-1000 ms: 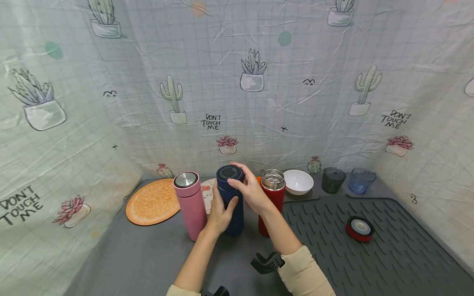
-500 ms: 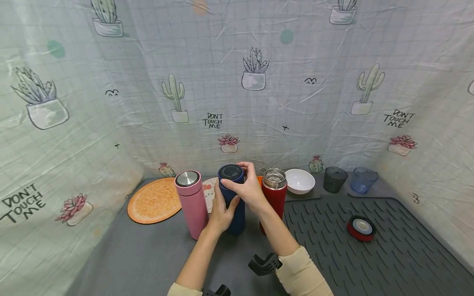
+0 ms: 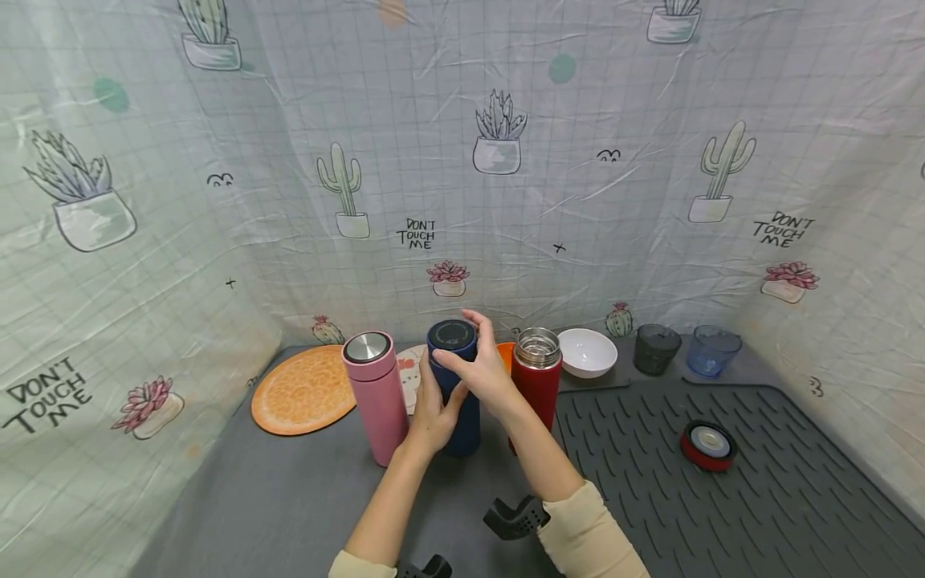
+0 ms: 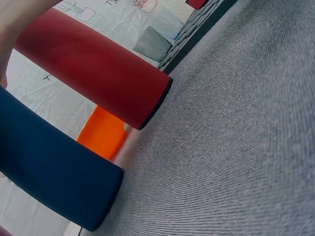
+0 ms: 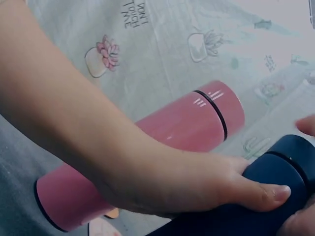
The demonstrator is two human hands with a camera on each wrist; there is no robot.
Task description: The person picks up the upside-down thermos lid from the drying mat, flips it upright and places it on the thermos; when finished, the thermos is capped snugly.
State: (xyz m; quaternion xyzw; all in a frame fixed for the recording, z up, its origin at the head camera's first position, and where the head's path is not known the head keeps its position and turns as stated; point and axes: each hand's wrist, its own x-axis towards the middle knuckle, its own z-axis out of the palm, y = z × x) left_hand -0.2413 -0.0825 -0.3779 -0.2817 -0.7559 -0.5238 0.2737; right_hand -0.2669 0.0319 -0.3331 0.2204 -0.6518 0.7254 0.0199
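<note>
Head view: navy flask point(image 3: 454, 385) stands upright on the grey table point(image 3: 289, 506), between both hands. Left hand point(image 3: 431, 413) wraps its fingers and thumb round the flask body; right wrist view shows the thumb point(image 5: 256, 191) pressed along the navy wall. Right hand point(image 3: 482, 371) grasps the flask lid point(image 3: 451, 337), fingers curled over the top edge. Pink flask point(image 3: 376, 397) stands just left of the left-hand fingers, capped in silver, close to the navy one but not clearly touching. Red flask point(image 3: 538, 377) stands just right of the right hand, mouth open, no lid. Left wrist view: red and navy bases sit near each other on the table, orange piece point(image 4: 101, 132) behind them. Farther right of the fingers: white bowl point(image 3: 587, 353), dark cup point(image 3: 656, 349), blue cup point(image 3: 713, 351), ridged mat point(image 3: 723, 514) with a red lid point(image 3: 708, 445). Orange round mat point(image 3: 303, 391) lies beyond the pink flask.
</note>
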